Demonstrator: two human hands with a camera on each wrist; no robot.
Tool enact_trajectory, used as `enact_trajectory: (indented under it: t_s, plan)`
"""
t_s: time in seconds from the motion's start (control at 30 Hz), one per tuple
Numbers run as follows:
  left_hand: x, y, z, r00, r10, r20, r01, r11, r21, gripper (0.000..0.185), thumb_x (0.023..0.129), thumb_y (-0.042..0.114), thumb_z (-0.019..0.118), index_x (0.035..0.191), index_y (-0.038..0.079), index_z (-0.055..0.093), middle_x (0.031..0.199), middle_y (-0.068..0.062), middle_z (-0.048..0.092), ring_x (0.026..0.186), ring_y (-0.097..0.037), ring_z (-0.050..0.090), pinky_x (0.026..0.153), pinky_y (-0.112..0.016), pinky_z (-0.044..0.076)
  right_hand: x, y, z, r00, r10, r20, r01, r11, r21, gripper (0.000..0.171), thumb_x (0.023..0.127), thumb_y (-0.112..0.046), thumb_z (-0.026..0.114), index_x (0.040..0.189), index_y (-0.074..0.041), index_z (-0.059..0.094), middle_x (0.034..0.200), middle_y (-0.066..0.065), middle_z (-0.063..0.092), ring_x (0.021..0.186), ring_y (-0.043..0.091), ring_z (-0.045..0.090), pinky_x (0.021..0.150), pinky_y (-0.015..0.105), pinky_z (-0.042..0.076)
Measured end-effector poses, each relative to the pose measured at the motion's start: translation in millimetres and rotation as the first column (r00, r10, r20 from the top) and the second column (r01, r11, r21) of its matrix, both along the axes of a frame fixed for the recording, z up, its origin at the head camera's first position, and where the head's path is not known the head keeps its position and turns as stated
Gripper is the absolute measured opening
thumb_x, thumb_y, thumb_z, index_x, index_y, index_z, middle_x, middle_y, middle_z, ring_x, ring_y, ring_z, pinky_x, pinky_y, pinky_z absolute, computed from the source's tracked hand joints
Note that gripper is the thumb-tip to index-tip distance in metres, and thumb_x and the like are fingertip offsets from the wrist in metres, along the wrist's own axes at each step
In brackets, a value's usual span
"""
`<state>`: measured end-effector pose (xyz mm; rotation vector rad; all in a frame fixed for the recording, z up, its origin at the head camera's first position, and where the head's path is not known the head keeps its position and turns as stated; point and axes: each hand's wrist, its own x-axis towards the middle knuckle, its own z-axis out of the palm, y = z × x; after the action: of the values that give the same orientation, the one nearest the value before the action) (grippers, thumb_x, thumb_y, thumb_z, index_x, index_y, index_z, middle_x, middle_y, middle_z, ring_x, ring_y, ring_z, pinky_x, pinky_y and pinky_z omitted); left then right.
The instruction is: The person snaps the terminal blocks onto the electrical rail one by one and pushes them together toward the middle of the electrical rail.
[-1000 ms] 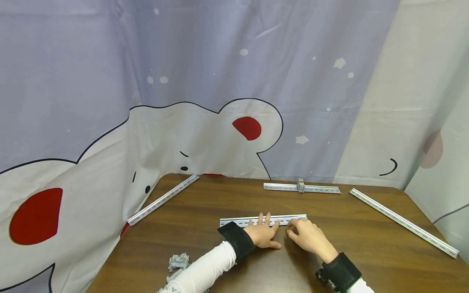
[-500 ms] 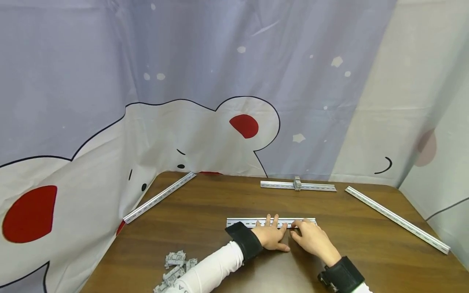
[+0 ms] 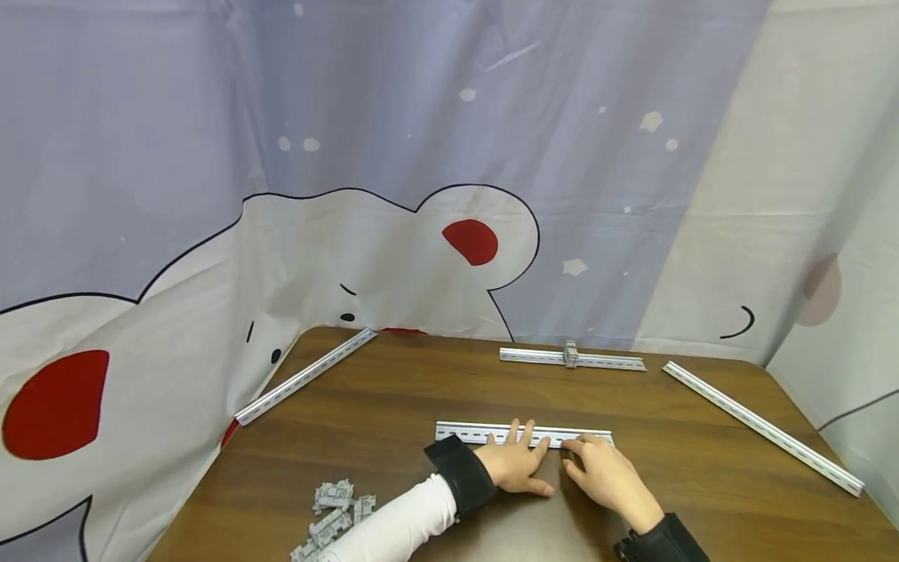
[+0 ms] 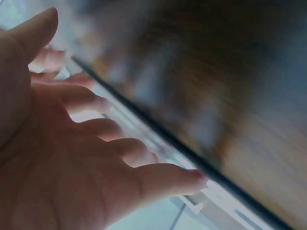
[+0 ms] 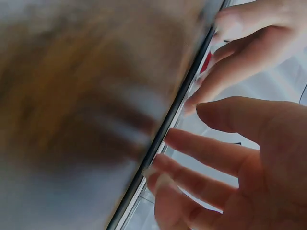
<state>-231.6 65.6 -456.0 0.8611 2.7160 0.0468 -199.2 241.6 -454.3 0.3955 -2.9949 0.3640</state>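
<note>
A short slotted metal rail [image 3: 477, 432] lies flat on the brown table [image 3: 393, 398], just ahead of both hands. My left hand [image 3: 518, 462] lies palm down with straight fingers resting on the rail's middle. Close beside it, my right hand [image 3: 605, 473] touches the rail's right end with relaxed fingertips. In the left wrist view the spread fingers [image 4: 120, 148] lie along the rail's edge [image 4: 216, 191]. The right wrist view shows the right hand's fingers [image 5: 211, 155] at the rail [image 5: 165, 134], blurred. Neither hand curls round anything.
A second short rail [image 3: 604, 361] with one grey terminal block [image 3: 571, 353] clipped on lies at the back. Long rails lie along the left edge [image 3: 305, 376] and the right side [image 3: 762, 428]. A pile of grey terminal blocks [image 3: 335, 507] sits front left. Curtains enclose the table.
The near rail has slid a little to the right across the table, and both hands have moved with it, staying on it.
</note>
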Motion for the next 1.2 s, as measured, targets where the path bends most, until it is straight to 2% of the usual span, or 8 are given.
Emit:
enact_trajectory:
  t_s: [0.17,0.33,0.63,0.8,0.93,1.07,1.13,1.2]
  plan:
    - [15.1,-50,5.0,0.992,0.122,0.023,-0.122,0.993,0.003,0.086,0.084,0.064,0.057,0.152,0.018,0.031,0.159,-0.015,0.023,0.146,-0.037,0.022,0.106,-0.062,0.033,8.7,1,-0.8,0.999,0.044,0.022,-0.045,0.999,0.028,0.032,0.085,-0.017,0.071,0.115,-0.006,0.069,0.110,0.011,0.068,0.101,0.033,0.061,0.092,0.053,0.046]
    - [27.6,-88,8.0,0.968,0.244,0.055,-0.243,0.970,-0.029,0.086,0.083,0.061,0.060,0.149,0.012,0.035,0.153,-0.022,0.033,0.143,-0.042,0.028,0.109,-0.060,0.030,13.4,5,0.8,0.998,0.045,0.055,-0.046,0.998,0.034,0.036,0.086,-0.019,0.071,0.120,-0.007,0.067,0.117,0.013,0.066,0.104,0.035,0.060,0.086,0.052,0.050]
    - [47.1,-123,5.7,0.976,0.197,0.093,-0.202,0.978,0.047,0.084,0.085,0.058,0.060,0.150,0.014,0.034,0.154,-0.022,0.032,0.141,-0.044,0.030,0.108,-0.059,0.032,20.1,-4,2.4,0.994,0.082,0.077,-0.084,0.996,0.033,0.037,0.086,-0.020,0.071,0.120,-0.005,0.067,0.117,0.014,0.066,0.105,0.036,0.061,0.088,0.053,0.049]
    - [50.8,-155,9.1,0.984,0.157,0.083,-0.169,0.971,0.171,0.076,0.088,0.055,0.058,0.149,0.014,0.038,0.153,-0.023,0.032,0.140,-0.045,0.032,0.106,-0.062,0.032,23.9,-11,5.1,0.992,0.082,0.100,-0.087,0.995,0.042,0.039,0.086,-0.022,0.071,0.121,-0.006,0.066,0.119,0.017,0.065,0.106,0.039,0.060,0.086,0.057,0.049]
    - [47.3,-193,14.4,0.981,0.191,-0.011,-0.179,0.937,0.301,0.061,0.093,0.045,0.058,0.141,0.007,0.049,0.142,-0.022,0.049,0.133,-0.039,0.046,0.103,-0.067,0.032,24.6,-17,12.7,0.983,0.053,0.173,-0.065,0.996,0.068,0.047,0.087,-0.030,0.070,0.129,-0.010,0.060,0.132,0.022,0.057,0.114,0.048,0.054,0.079,0.068,0.045]
    - [44.6,-226,11.7,0.949,0.300,-0.094,-0.242,0.887,0.393,0.045,0.091,0.029,0.066,0.127,0.003,0.061,0.124,-0.017,0.065,0.116,-0.034,0.061,0.102,-0.074,0.024,24.2,-28,19.3,0.968,0.051,0.247,-0.070,0.995,0.070,0.055,0.088,-0.034,0.069,0.137,-0.014,0.054,0.142,0.024,0.047,0.123,0.053,0.046,0.080,0.080,0.034]
    - [46.1,-236,8.7,0.935,0.336,-0.111,-0.265,0.873,0.409,0.040,0.088,0.026,0.070,0.121,0.003,0.065,0.114,-0.014,0.070,0.107,-0.033,0.065,0.102,-0.076,0.019,23.6,-36,20.0,0.961,0.064,0.270,-0.083,0.995,0.058,0.056,0.088,-0.033,0.069,0.137,-0.014,0.053,0.143,0.024,0.045,0.125,0.054,0.044,0.084,0.082,0.029]
    - [49.7,-242,6.6,0.933,0.345,-0.106,-0.275,0.868,0.413,0.038,0.085,0.027,0.073,0.116,0.005,0.068,0.106,-0.010,0.071,0.101,-0.031,0.066,0.100,-0.079,0.016,23.2,-44,19.7,0.955,0.078,0.286,-0.096,0.994,0.051,0.055,0.088,-0.033,0.069,0.137,-0.014,0.054,0.144,0.024,0.045,0.126,0.053,0.043,0.086,0.083,0.026]
